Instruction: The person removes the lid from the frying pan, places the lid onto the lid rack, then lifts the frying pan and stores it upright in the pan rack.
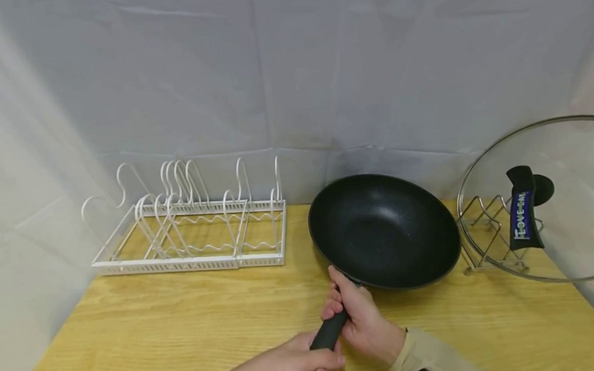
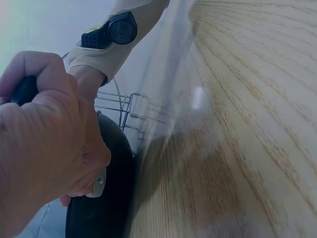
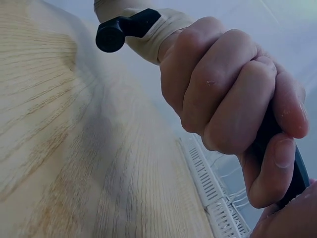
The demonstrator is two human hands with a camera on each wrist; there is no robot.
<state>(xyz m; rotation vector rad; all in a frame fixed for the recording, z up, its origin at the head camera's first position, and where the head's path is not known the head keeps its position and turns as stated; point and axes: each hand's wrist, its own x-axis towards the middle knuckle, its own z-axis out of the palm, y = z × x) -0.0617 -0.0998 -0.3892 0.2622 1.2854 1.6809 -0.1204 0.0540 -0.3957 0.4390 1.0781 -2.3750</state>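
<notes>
A black wok (image 1: pixel 382 231) is tilted with its dark inside facing me, right of the middle in the head view. Both hands grip its long black handle (image 1: pixel 330 330). My left hand (image 1: pixel 298 358) wraps the rear end, its fingers curled round it in the right wrist view too. Closer to the pan, my right hand (image 1: pixel 367 322) holds the handle with the thumb laid along it. The left wrist view shows the wok's dark side (image 2: pixel 116 168) beside the tabletop; whether its base touches the wood I cannot tell.
A white rack (image 1: pixel 190 264) with upright wire loops stands at the back left. On the right, a glass lid (image 1: pixel 588 215) with a black handle (image 1: pixel 524 207) leans upright in a small metal wire rack (image 1: pixel 482 262). The wooden table (image 1: pixel 183 320) backs onto a grey sheet (image 1: pixel 296 68).
</notes>
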